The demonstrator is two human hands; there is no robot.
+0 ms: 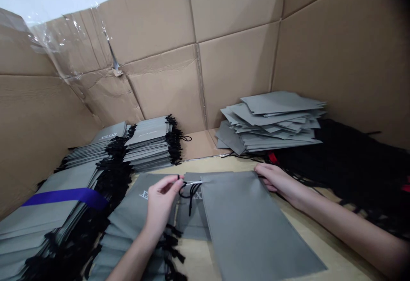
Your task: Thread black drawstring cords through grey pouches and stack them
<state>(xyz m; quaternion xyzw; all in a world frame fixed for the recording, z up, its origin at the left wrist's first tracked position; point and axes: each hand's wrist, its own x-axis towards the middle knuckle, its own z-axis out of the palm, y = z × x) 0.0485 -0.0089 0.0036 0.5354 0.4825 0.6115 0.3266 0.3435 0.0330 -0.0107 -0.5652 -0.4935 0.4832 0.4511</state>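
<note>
A plain grey fabric bag (253,225) lies at the front centre, its upper edge between my two hands. My left hand (162,195) pinches the end of a thin silvery tool (194,182), which sticks out of the bag's upper left corner. Black cord (192,195) dangles in loops beside that corner, just right of my left fingertips. At the upper right corner, my right hand (270,178) is closed on the bag's edge. Under the bag lies another grey bag (192,225) with white lettering, partly covered.
Cardboard walls (153,50) surround the table (195,255). Corded grey bags in stacks (149,144) stand at the left, one pile bound by a purple band (67,197). Loose grey bags (272,123) are heaped at the back right, beside a mass of black cords (346,157).
</note>
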